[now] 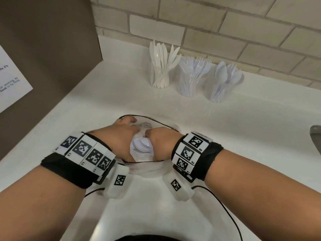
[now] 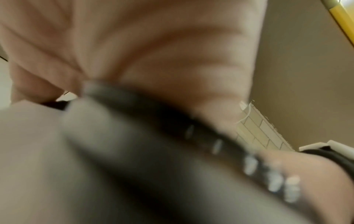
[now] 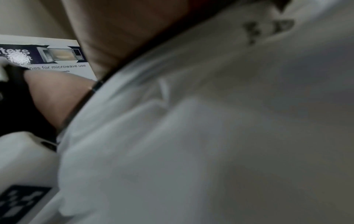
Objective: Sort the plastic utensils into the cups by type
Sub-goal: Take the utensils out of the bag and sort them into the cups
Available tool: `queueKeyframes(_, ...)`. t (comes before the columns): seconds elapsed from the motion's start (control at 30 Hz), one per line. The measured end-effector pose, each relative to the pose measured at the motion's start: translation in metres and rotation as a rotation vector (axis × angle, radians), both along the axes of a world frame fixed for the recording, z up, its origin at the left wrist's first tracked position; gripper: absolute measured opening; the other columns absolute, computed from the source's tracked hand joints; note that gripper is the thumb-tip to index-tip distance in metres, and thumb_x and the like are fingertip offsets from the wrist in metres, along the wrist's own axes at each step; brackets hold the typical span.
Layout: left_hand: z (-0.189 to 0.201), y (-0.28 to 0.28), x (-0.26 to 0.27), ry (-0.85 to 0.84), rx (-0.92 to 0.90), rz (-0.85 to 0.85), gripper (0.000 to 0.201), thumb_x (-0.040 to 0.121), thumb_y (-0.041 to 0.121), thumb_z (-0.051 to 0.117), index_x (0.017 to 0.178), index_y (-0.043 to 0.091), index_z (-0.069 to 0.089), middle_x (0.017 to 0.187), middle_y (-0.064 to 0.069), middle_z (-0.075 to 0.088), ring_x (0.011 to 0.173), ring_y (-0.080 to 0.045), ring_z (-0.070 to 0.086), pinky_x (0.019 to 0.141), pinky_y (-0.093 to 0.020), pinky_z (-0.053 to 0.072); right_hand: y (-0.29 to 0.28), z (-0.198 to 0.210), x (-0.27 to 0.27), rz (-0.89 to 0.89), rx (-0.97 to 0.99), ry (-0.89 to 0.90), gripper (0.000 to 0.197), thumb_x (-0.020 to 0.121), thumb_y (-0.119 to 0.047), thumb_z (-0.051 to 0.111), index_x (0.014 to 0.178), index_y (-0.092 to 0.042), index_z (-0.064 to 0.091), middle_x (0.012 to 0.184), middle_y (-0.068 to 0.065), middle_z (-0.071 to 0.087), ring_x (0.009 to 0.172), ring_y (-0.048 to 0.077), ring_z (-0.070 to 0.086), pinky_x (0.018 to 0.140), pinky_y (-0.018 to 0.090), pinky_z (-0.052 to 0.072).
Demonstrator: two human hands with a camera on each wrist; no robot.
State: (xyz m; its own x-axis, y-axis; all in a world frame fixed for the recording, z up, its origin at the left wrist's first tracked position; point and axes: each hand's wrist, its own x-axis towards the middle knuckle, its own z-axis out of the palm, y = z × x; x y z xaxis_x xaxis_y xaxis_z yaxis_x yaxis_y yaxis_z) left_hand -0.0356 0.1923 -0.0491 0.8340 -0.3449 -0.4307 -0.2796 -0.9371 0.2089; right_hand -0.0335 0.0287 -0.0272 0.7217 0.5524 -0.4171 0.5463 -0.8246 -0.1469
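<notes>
White countertop [image 1: 111, 87], tiled wall behind. Far side, one row of three clear plastic cups, left to right: knife cup [image 1: 160, 79] holding white knives, blades up; fork cup [image 1: 189, 84] holding white forks, tines up, just beside it; spoon cup [image 1: 220, 89] holding white spoons, bowls up.

Near centre: clear plastic bag [image 1: 147, 126], black-rimmed mouth, lying on the counter. White spoons [image 1: 141, 145] bunched inside it, between the two hands.

Left hand [image 1: 119, 138]: fingers curled into the bag, gripping the plastic at its left side.

Right hand [image 1: 159, 141]: fist-like, fingers curled on the bag at its right side.

Both wrist views are blurred; each shows only skin, bag plastic and the black rim.

Left: brown panel with a printed notice [image 1: 10, 80].
</notes>
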Motion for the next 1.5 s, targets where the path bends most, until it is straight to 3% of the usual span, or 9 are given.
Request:
queueKeyframes(0.13,0.003,0.004,0.0,0.017,-0.065,-0.017,0.092,0.058,0.064,0.072,0.136,0.03,0.039,0.143,0.013,0.033,0.143,-0.011,0.011,0.111,-0.022,0.029,0.0,-0.003,-0.005,-0.024,-0.005,0.0,0.033,0.076,-0.021,0.069,0.104,-0.009,0.057,0.1,0.007,0.063,0.077,0.022,0.054,0.063,0.026,0.041)
queueKeyframes(0.3,0.012,0.015,-0.002,0.017,-0.151,0.105,0.088,0.053,0.061,0.08,0.13,0.038,0.042,0.125,0.021,0.046,0.112,-0.006,0.052,0.091,-0.021,0.042,-0.004,-0.004,-0.008,-0.063,-0.005,0.003,0.015,0.079,-0.024,0.064,0.088,-0.015,0.055,0.085,0.0,0.056,0.075,0.021,0.053,0.062,0.026,0.04)
queueKeyframes(0.5,0.014,0.01,-0.009,0.025,-0.26,0.148,0.098,0.054,0.038,0.087,0.137,0.035,0.036,0.125,0.021,0.046,0.112,-0.007,0.052,0.088,-0.019,0.04,-0.011,-0.004,-0.008,-0.158,0.195,0.115,0.043,0.076,-0.02,0.069,0.116,-0.026,0.054,0.095,-0.008,0.052,0.083,0.016,0.051,0.072,0.025,0.044)
queueKeyframes(0.63,0.014,0.008,-0.009,0.017,-0.308,0.14,0.096,0.053,0.035,0.088,0.135,0.034,0.037,0.121,0.018,0.051,0.106,-0.007,0.054,0.086,-0.021,0.045,-0.013,-0.001,-0.008,-0.175,0.199,0.106,0.02,0.076,-0.02,0.069,0.091,-0.021,0.057,0.087,-0.005,0.053,0.081,0.018,0.053,0.067,0.025,0.042)
queueKeyframes(0.93,0.019,0.015,-0.006,-0.011,-0.301,0.153,0.068,0.058,0.05,0.08,0.117,0.037,0.048,0.107,0.022,0.059,0.1,-0.006,0.06,0.086,-0.028,0.05,-0.025,0.001,-0.008,-0.183,0.357,0.12,0.021,0.08,-0.018,0.065,0.099,-0.021,0.056,0.094,-0.003,0.057,0.084,0.015,0.052,0.069,0.021,0.036)
queueKeyframes(1.13,0.02,0.019,-0.004,-0.032,-0.297,0.157,0.078,0.06,0.049,0.081,0.129,0.034,0.046,0.116,0.019,0.059,0.102,-0.006,0.057,0.083,-0.022,0.044,-0.031,0.001,-0.006,-0.236,0.467,0.092,0.032,0.078,-0.022,0.073,0.108,-0.017,0.061,0.095,-0.004,0.06,0.085,0.015,0.055,0.064,0.009,0.039)
queueKeyframes(1.23,0.022,0.024,-0.003,-0.026,-0.267,0.192,0.082,0.059,0.05,0.082,0.131,0.034,0.047,0.119,0.018,0.058,0.102,-0.007,0.055,0.081,-0.021,0.04,-0.034,0.007,-0.004,-0.281,0.594,0.056,0.04,0.077,-0.021,0.075,0.114,-0.015,0.062,0.102,0.002,0.066,0.09,0.019,0.061,0.078,0.024,0.049)
queueKeyframes(1.4,0.032,0.017,-0.007,-0.025,-0.215,0.153,0.09,0.053,0.053,0.082,0.132,0.039,0.042,0.122,0.02,0.053,0.106,-0.005,0.056,0.086,-0.021,0.045,-0.028,0.012,-0.01,-0.445,1.062,0.179,0.029,0.08,-0.011,0.076,0.099,-0.026,0.059,0.081,-0.008,0.066,0.067,0.007,0.065,0.072,0.02,0.053)
queueKeyframes(1.5,0.031,0.009,-0.014,-0.051,-0.107,0.087,0.097,0.053,0.049,0.082,0.137,0.035,0.038,0.133,0.014,0.038,0.117,-0.009,0.049,0.097,-0.027,0.044,-0.026,0.019,-0.011,-0.528,1.357,0.163,0.018,0.081,-0.005,0.072,0.095,-0.006,0.06,0.072,0.002,0.069,0.066,0.013,0.068,0.067,0.02,0.054)
